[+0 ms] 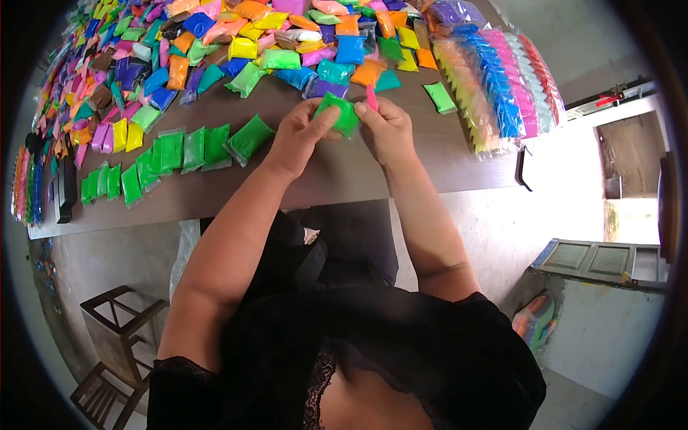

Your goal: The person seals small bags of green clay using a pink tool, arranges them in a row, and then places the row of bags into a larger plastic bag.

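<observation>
A small clear packet of green clay-like material [344, 115] is held up over the table. My left hand [301, 136] is closed on its left side, the thumb lying across the front. My right hand [389, 132] pinches near the packet's right corner, and a thin pink piece [371, 97] sticks up from its fingers; its lower end is hidden. To the left of my hands lies a row of green packets [169, 151], with one tilted packet [249, 139] nearest my left wrist. A lighter green packet [439, 97] lies right of my right hand.
Many multicoloured packets [244, 48] are heaped along the table's far side. Bundled packet strips [494, 79] lie at the right end, and more strips [29, 183] at the far left. The brown table's front edge [459, 192] is close to me. A wooden chair [118, 337] stands lower left.
</observation>
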The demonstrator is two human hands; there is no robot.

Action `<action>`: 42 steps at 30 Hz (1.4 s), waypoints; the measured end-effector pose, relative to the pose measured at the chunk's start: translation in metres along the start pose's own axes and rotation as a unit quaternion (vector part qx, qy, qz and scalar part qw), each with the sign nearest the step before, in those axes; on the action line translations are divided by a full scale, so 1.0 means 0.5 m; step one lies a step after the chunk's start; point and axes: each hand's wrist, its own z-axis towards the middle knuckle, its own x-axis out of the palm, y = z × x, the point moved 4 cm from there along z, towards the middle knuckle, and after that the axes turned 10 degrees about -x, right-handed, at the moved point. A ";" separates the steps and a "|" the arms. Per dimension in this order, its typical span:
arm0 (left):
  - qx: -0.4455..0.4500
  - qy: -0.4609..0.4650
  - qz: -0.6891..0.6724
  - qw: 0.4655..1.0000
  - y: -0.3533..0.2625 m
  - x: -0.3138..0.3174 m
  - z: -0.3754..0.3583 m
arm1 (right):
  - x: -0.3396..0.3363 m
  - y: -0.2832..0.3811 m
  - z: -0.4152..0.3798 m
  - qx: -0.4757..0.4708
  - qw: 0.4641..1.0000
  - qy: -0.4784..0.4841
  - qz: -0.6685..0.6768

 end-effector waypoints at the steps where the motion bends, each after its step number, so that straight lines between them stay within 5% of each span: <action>1: 0.000 -0.020 0.018 1.000 0.006 -0.003 0.001 | -0.002 -0.001 0.000 0.000 0.999 -0.039 0.020; 7: 0.033 -0.060 -0.014 0.998 0.016 -0.024 0.002 | 0.009 0.023 -0.003 -0.028 0.996 0.076 -0.042; 15: -0.015 -0.009 0.163 0.986 0.020 -0.006 0.006 | 0.001 0.003 -0.006 0.040 0.998 0.049 0.012; 17: 0.046 0.034 0.155 0.986 0.011 0.019 0.000 | 0.002 0.006 -0.005 0.036 0.999 0.036 0.000; 19: 0.049 0.029 0.157 0.986 0.010 0.025 0.001 | -0.002 0.008 -0.003 0.040 0.996 -0.052 0.053; 24: 0.036 -0.018 0.129 0.991 0.016 -0.008 0.004 | -0.009 -0.023 0.003 0.043 0.995 -0.005 0.085; 26: 0.049 -0.047 -0.047 0.997 0.011 -0.018 0.002 | -0.005 -0.019 -0.002 0.027 0.997 0.020 0.065; 30: 0.061 -0.023 0.079 0.995 0.017 -0.008 -0.005 | 0.022 0.028 -0.005 0.059 0.993 -0.007 0.101; 42: 0.073 -0.023 0.094 0.993 0.021 -0.015 0.001 | -0.002 0.001 -0.005 0.038 0.996 0.049 0.061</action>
